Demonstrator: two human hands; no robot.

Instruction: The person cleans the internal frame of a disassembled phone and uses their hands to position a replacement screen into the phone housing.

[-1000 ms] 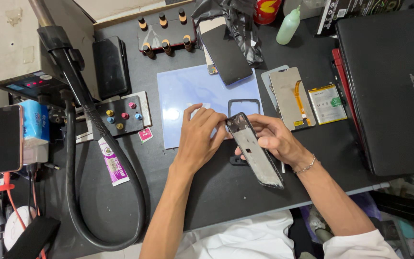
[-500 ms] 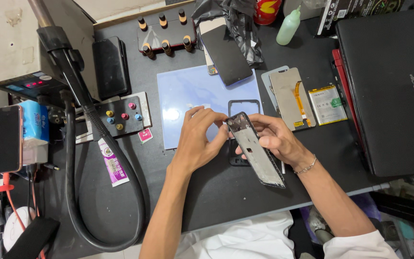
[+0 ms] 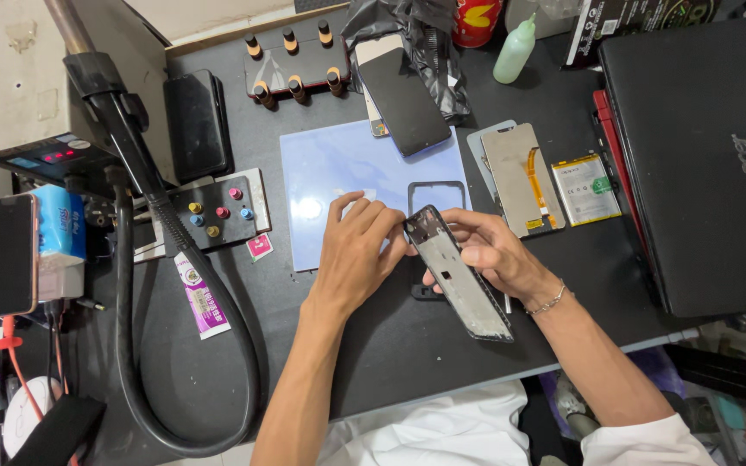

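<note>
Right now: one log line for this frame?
left hand: fingertips on phone frame top | right hand: holding phone frame | surface: blue mat

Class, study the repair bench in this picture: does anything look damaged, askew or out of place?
Nothing looks spilled or broken. The phone frame held by both hands, left hand and right hand, is stripped of its screen, and a detached display panel and battery lie apart on the table, as taken-apart parts rather than damage.

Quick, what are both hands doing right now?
Left hand: fingertips pressing the top of the black rectangular phone frame.
Right hand: closed on the same frame, holding it tilted.
</note>
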